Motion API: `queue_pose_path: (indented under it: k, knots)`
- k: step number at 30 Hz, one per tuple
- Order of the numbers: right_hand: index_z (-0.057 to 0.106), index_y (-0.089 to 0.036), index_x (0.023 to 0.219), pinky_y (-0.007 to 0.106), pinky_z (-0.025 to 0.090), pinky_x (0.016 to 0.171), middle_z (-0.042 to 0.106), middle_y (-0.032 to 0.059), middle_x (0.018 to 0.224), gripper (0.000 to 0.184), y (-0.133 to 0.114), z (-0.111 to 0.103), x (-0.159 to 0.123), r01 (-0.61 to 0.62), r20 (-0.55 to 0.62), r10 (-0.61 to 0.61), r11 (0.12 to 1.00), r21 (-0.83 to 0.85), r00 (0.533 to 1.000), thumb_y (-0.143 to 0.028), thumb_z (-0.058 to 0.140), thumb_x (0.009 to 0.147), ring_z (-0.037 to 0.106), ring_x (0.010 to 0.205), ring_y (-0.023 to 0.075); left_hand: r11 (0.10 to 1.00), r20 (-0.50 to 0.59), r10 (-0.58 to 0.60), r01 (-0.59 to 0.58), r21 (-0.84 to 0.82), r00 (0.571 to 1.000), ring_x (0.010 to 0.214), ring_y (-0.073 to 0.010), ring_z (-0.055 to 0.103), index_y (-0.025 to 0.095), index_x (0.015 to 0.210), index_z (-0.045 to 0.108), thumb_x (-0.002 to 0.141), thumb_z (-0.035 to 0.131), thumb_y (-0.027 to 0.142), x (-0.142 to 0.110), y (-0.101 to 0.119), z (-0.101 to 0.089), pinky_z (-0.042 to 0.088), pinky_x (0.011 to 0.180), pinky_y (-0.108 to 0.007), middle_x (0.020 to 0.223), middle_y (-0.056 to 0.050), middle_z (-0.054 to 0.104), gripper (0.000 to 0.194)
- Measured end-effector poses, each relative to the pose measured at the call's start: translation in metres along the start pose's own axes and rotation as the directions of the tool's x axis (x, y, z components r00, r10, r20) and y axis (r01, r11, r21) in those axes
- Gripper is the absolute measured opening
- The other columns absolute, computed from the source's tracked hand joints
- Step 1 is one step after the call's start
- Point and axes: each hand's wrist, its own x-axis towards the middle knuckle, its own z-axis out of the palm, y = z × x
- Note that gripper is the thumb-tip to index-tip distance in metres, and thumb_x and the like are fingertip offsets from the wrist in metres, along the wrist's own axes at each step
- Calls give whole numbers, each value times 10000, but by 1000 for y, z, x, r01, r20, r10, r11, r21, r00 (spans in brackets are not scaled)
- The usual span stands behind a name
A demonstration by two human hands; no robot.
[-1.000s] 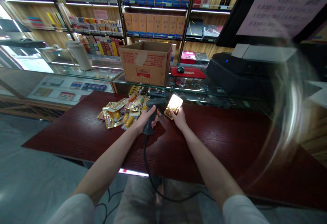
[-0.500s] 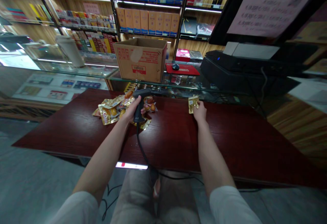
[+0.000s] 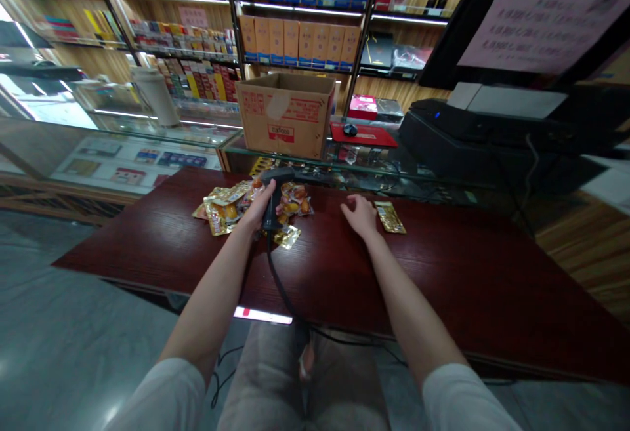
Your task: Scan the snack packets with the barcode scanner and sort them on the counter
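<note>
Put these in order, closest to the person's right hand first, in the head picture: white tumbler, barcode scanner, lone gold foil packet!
1. Gold foil packet: just right of the right hand.
2. Barcode scanner: to its left, in the left hand.
3. White tumbler: farther back, left.

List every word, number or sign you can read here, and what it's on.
Cardboard box: red print, apparently upside down, possibly "600g"; uncertain.
Pink sheet at right: characters too blurred.
Gold packet, packet pile: print too small.
Orange shelf boxes: too small.
Nothing reads with certainty.
</note>
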Motion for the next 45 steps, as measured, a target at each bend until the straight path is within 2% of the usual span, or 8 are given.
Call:
queue_pose_path:
  k: [7, 14, 16, 19, 21, 24, 34, 45]
  knots:
    - [704, -155, 1039, 591, 348, 1029, 634, 207, 1275, 545, -87, 58, 13, -10, 258, 10, 1000, -3, 966, -649, 710, 808, 515, 1242, 408, 999, 15, 43, -43, 30, 999, 399, -67, 477, 173, 1065, 538, 813, 738, 627, 3, -4, -2, 366, 396, -195, 669, 19, 638, 556]
    - [630, -204, 935, 529, 436, 992, 716, 160, 1099, 246, -73, 68, 25, -75, 219, 34, 981, 181, 975, -371, 733, 786, 644, 1118, 358, 997, 68, 47, -51, 49, 997, 410, -69, 485, 150, 1069, 567, 809, 740, 625, 6, -6, -5, 383, 405, -201, 697, -11, 662, 569]
    - [584, -231, 962, 443, 505, 902, 728, 91, 973, 236, -60, 67, 26, -130, 172, 58, 887, 442, 983, -366, 681, 794, 686, 972, 279, 997, 69, 51, -55, 57, 996, 409, -72, 481, 154, 1052, 576, 819, 729, 624, 5, -7, -4, 377, 400, -204, 692, -16, 661, 547]
    - [526, -256, 1054, 341, 533, 704, 711, 4, 858, 294, -43, 60, 25, -217, 219, 66, 564, 797, 974, -419, 590, 818, 651, 708, 186, 997, 62, 28, -32, 67, 998, 408, -75, 466, 163, 1017, 582, 835, 713, 614, 2, -6, 1, 359, 392, -205, 690, -20, 662, 504]
    - [527, -257, 1037, 301, 507, 610, 708, 1, 830, 292, -36, 53, 22, -290, 302, 21, 358, 888, 953, -470, 549, 837, 602, 610, 161, 996, 80, 0, -7, 86, 997, 414, -73, 458, 158, 978, 586, 858, 691, 602, 0, -7, 3, 349, 395, -208, 709, -36, 670, 472]
    - [573, -241, 923, 292, 492, 546, 723, 55, 833, 336, -35, 44, 17, -369, 386, -39, 224, 902, 922, -564, 493, 878, 584, 587, 164, 992, 137, -29, 11, 125, 990, 422, -75, 456, 141, 938, 604, 912, 628, 584, -2, -11, 5, 332, 409, -214, 712, -56, 671, 445]
    - [670, -226, 937, 432, 609, 852, 787, 87, 1001, 211, -52, 40, 6, -396, 407, -45, 159, 905, 912, -413, 608, 861, 752, 871, 252, 980, 219, -72, 28, 198, 973, 401, -93, 467, 149, 868, 675, 773, 701, 719, 3, -26, 4, 337, 374, -231, 687, -89, 680, 578]
    - [661, -233, 957, 423, 610, 830, 782, 77, 995, 196, -57, 47, 6, -382, 391, -34, 156, 911, 920, -381, 615, 837, 748, 896, 254, 979, 231, -101, 55, 198, 968, 402, -80, 465, 146, 896, 662, 784, 722, 675, 1, -30, 7, 357, 370, -215, 683, -54, 657, 544]
